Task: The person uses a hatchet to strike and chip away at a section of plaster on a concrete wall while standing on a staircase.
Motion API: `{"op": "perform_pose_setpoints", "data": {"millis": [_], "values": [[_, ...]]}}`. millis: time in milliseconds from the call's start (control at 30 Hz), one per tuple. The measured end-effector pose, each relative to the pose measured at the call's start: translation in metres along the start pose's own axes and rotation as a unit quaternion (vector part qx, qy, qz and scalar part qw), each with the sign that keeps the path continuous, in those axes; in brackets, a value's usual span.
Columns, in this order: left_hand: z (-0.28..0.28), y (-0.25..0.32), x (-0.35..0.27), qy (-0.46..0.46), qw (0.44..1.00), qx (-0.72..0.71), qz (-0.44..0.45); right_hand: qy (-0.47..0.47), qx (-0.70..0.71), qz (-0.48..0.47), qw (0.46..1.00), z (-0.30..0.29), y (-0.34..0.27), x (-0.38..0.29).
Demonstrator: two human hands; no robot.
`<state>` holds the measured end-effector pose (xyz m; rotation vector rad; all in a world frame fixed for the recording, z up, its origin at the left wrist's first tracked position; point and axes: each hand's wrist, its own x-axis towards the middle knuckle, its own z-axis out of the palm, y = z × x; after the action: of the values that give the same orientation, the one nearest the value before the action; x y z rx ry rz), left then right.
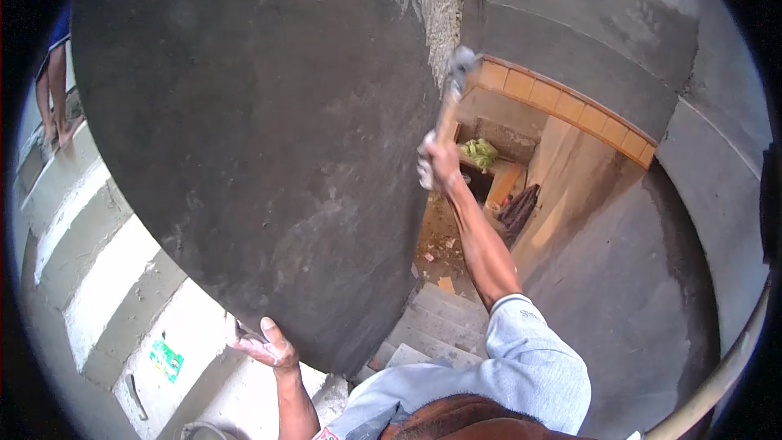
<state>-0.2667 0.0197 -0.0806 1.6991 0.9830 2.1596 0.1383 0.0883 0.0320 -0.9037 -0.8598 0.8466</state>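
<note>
A hammer (450,98) with a wooden handle and a blurred metal head is raised in my right hand (438,162), its head close to the rough, chipped strip (443,6) of the wall's edge. My left hand (266,345) is beside the lower left edge of the dark grey plastered wall (263,153), with thumb and fingers apart; whether its fingertips touch the edge cannot be told.
Concrete stairs (116,263) climb on the left, bearing a green packet (166,360) and a curved tool (135,397). Another person's bare legs (56,91) stand higher up. Steps (434,324) descend below me beside an orange tiled ledge (568,107). A pole (715,379) curves at lower right.
</note>
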Motion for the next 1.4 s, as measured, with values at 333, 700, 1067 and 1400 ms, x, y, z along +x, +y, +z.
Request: {"op": "perform_pose_setpoints", "data": {"millis": [333,700,1067,1400], "values": [[-0.007,-0.002,-0.004,0.02,1.0,-0.015,0.002,-0.137,0.012,-0.529,0.838,0.031,-0.185,-0.029],[-0.005,-0.001,-0.001,0.021,1.0,0.013,0.012,-0.099,-0.133,-0.185,0.969,-0.01,-0.055,-0.042],[-0.003,0.002,-0.003,0.012,1.0,0.001,0.007,-0.007,-0.096,-0.63,0.77,0.025,-0.121,-0.021],[-0.003,0.003,0.003,0.014,1.0,-0.004,0.022,0.022,-0.068,-0.387,0.919,0.003,-0.082,-0.058]]}}
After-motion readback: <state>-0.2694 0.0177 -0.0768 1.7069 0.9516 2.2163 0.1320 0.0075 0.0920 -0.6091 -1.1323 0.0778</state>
